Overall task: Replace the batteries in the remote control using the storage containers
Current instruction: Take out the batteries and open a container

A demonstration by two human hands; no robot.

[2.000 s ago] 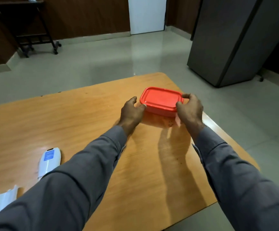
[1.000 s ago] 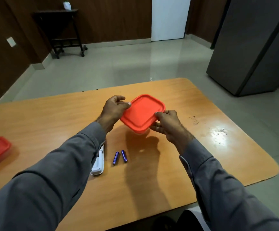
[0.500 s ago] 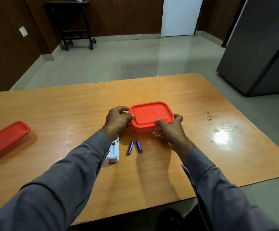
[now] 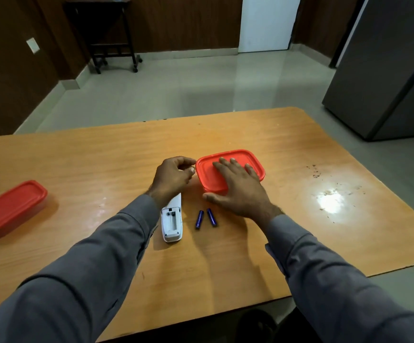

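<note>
A red-lidded container (image 4: 241, 155) sits on the wooden table (image 4: 300, 154) at its middle. My right hand (image 4: 238, 191) lies flat on its lid, fingers spread, thumb against the near side. My left hand (image 4: 173, 177) is curled at the lid's left corner, thumb and fingertips pinching the rim. A white remote (image 4: 172, 222) lies back-up just below my left wrist, its battery bay uncovered and empty. Two blue batteries (image 4: 199, 219) (image 4: 211, 217) lie side by side to the right of the remote.
A second red-lidded container (image 4: 10, 206) rests near the table's left edge. A shiny patch with dark specks (image 4: 329, 196) marks the table's right side. A grey cabinet (image 4: 386, 70) stands on the floor at right, a dark cart (image 4: 109, 33) by the far wall.
The container was carried from the table's far right, set down above the batteries. My right hand shifted from its side onto the lid; my left hand moved to the left corner.
</note>
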